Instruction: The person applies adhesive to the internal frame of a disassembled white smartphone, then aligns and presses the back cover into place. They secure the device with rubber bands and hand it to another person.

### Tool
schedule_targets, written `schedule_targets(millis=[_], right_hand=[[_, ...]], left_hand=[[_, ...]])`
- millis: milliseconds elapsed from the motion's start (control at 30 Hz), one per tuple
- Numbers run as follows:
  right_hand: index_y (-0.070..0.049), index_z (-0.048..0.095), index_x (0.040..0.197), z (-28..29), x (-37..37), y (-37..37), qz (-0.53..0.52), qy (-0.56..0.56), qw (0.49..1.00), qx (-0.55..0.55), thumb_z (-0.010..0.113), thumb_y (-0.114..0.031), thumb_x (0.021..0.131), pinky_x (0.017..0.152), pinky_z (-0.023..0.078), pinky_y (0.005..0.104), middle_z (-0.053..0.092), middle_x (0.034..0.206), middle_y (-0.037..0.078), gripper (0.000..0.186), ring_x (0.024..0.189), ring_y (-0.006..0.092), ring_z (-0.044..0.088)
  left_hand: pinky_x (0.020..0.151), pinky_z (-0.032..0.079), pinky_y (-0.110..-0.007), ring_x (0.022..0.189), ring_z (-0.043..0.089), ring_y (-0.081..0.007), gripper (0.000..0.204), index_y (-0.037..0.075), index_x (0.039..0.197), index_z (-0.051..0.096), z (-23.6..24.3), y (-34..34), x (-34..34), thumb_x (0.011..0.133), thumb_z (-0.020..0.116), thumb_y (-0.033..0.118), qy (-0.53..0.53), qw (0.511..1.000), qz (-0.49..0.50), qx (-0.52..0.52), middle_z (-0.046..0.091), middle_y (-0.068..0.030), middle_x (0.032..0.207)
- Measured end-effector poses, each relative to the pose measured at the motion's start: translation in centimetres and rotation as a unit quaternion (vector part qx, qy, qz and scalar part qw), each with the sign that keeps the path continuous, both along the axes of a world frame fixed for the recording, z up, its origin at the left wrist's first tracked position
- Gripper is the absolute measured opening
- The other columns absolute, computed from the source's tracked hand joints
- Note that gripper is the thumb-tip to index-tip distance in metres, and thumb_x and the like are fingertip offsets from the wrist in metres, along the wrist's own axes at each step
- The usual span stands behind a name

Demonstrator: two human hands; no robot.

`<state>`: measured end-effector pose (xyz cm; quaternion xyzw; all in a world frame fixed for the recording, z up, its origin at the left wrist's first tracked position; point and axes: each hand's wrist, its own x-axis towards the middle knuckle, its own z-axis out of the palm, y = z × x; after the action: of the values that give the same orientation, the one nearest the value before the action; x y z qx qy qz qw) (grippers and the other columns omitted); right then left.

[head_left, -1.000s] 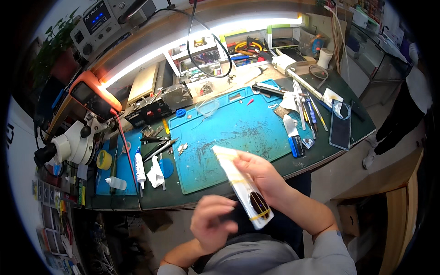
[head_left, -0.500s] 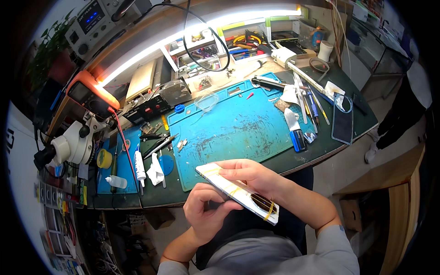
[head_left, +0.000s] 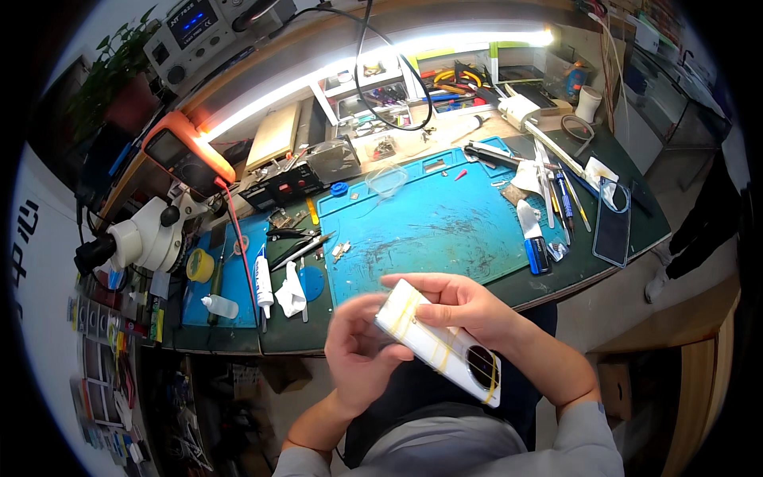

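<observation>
You have one view, from a wide fisheye camera worn on your head, looking steeply down and forward over a cluttered workbench. Your left hand [head_left: 362, 350] and right hand [head_left: 461, 306] sit close below the lens, near the lower middle of the picture, above your lap. The blue work mat [head_left: 445, 222] lies farther out at the centre. A microscope [head_left: 147, 238] stands at the left, a light strip [head_left: 342, 63] runs along the far side. Straight edges bend toward the dark round rim.
</observation>
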<state>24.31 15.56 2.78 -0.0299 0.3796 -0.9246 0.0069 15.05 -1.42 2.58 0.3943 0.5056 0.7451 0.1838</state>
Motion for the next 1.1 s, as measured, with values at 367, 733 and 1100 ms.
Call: schedule_targets(millis=[367, 733, 1100], right_hand=[[-0.001, 0.039, 0.148, -0.4, -0.2, -0.2, 0.018, 0.039, 0.999, 0.027, 0.061, -0.016, 0.097, 0.093, 0.050, 0.0287, 0.061, 0.125, 0.011, 0.057, 0.110, 0.0144, 0.061], [0.000, 0.057, 0.129, 1.6, 2.5, -1.3, -0.254, 0.128, 0.874, 0.394, 0.070, -0.006, 0.088, 0.080, 0.054, 0.0287, 0.068, 0.106, 0.012, 0.044, 0.094, 0.0150, 0.067], [-0.003, 0.063, 0.124, 3.2, 2.6, -1.3, -0.248, 0.144, 0.829, 0.480, 0.072, -0.007, 0.085, 0.075, 0.055, 0.0318, 0.070, 0.104, 0.014, 0.040, 0.088, 0.0233, 0.070]], left_hand=[[0.086, 0.054, -0.029, 0.098, 0.065, -0.0166, 0.057, -0.005, 0.130, 0.050, 0.8, -0.6, 0.6, 0.084, 0.079, 0.009, 0.071, 0.997, 0.012, -0.005, 0.065, -0.0117, 0.111], [0.071, 0.051, -0.026, 0.084, 0.065, -0.0158, 0.025, -0.004, 0.113, 0.069, 4.1, -2.2, 0.4, 0.090, 0.067, 0.004, 0.175, 0.977, 0.081, -0.095, 0.070, -0.0151, 0.098], [0.077, 0.049, -0.025, 0.091, 0.062, -0.0136, 0.024, -0.006, 0.115, 0.066, 2.7, -3.6, -1.5, 0.093, 0.061, 0.004, 0.024, 0.995, -0.049, -0.080, 0.066, -0.0099, 0.102]])
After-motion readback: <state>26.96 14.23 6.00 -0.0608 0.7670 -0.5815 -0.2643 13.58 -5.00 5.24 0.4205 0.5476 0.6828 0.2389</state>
